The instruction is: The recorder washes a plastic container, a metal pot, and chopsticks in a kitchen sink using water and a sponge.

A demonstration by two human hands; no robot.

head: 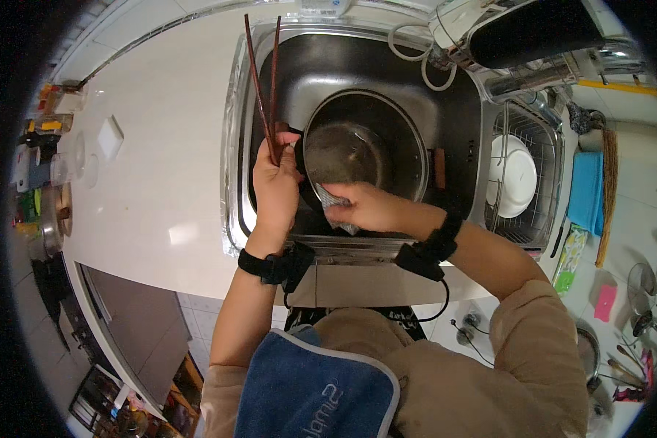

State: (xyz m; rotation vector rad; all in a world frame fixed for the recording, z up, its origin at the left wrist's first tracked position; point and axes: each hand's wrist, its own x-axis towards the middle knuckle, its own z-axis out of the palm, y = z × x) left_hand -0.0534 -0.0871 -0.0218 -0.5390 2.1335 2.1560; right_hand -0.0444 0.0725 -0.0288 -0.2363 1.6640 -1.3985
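Observation:
A round metal pot (334,145) with a glossy bottom stands in the stainless steel sink (454,117). One brown side handle (439,168) shows at its right. My left hand (276,186) holds a pair of dark red-brown chopsticks (259,90), which point away from me over the sink's left edge. Its fingertips are by the pot's left side, at a dark brown part that looks like the other handle; whether they grip it is hard to see. In my right hand (372,208) is a grey patterned cloth (336,211), pressed against the pot's near-left rim.
Right of the main basin, a wire drying rack (536,219) holds a white bowl (512,175). A faucet (525,82) and white hose loops (438,82) hang over the far right corner. A white block (110,137) lies on the left countertop (159,164); jars line its far left.

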